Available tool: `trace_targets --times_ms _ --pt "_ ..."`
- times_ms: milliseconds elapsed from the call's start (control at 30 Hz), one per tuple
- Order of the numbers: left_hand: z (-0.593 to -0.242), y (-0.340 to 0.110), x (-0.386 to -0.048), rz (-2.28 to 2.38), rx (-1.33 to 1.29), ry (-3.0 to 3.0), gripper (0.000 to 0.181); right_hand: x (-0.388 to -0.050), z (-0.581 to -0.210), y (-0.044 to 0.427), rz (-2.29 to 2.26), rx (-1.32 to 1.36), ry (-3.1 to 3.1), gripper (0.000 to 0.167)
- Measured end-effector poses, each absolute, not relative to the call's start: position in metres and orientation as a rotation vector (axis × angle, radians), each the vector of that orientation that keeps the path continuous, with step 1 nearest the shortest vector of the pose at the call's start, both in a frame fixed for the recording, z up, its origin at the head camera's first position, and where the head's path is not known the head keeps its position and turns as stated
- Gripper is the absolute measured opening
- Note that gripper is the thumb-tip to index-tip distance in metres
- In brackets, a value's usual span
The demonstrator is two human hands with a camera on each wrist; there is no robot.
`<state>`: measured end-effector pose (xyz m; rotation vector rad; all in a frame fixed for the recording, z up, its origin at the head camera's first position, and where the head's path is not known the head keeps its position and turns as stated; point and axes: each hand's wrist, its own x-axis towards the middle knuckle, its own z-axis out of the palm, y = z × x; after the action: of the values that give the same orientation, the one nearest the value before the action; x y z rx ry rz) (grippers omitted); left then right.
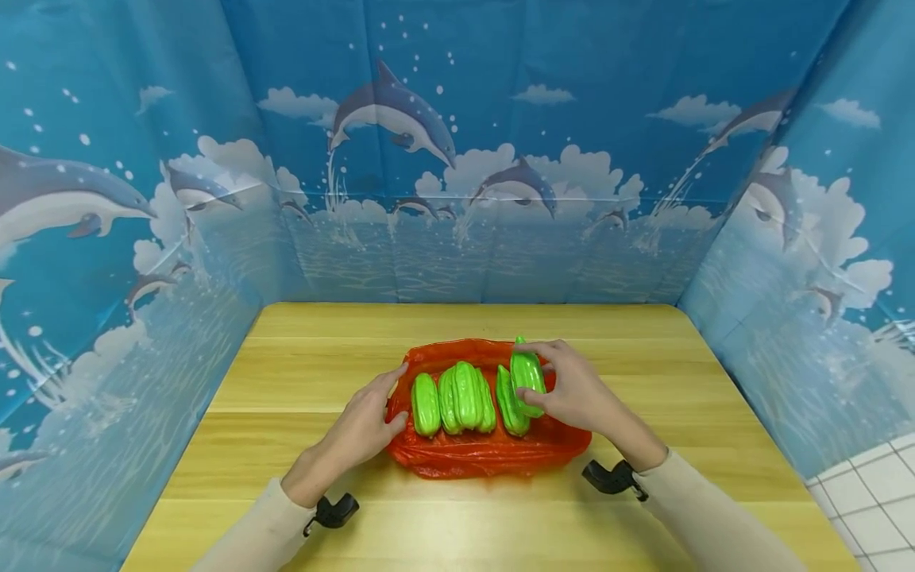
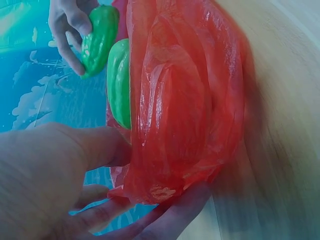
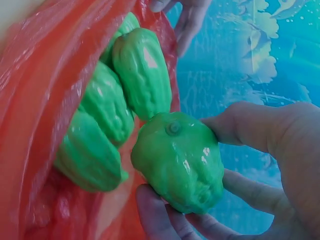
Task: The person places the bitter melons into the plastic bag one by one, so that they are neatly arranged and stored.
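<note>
A red plastic bag (image 1: 493, 463) lies spread on the table, its mouth turned up around several glossy green ridged vegetables (image 1: 466, 395). One vegetable (image 1: 426, 407) sits apart at the left end, and another (image 1: 507, 409) lies to the right of the middle cluster. My right hand (image 1: 581, 391) grips a green ridged vegetable (image 3: 176, 160) between thumb and fingers, above the bag's right part. At the bag's left end, my left hand (image 1: 360, 423) holds the plastic. Its thumb (image 2: 107, 145) is at the rim and its other fingers are partly under the bag.
The light wooden table (image 1: 300, 357) extends around the bag. A blue curtain (image 1: 457, 254) printed with dolphins encloses the back and both sides. Each wrist carries a black camera mount (image 1: 336, 511). White tiles (image 1: 868, 496) show at the lower right.
</note>
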<state>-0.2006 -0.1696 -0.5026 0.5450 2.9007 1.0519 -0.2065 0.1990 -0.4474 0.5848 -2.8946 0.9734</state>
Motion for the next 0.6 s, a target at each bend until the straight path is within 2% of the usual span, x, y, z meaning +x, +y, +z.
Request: trace_targets --times_ms 333,600 --pt "-0.501 -0.169 -0.197 1.048 0.539 2.901 0.083 -0.214 -0.458 0.175 0.996 0.638 -2.949 0.062" --pt "-0.502 -0.170 -0.196 1.037 0.540 2.912 0.082 -0.218 -0.463 0.167 1.011 0.634 -2.973 0.069"
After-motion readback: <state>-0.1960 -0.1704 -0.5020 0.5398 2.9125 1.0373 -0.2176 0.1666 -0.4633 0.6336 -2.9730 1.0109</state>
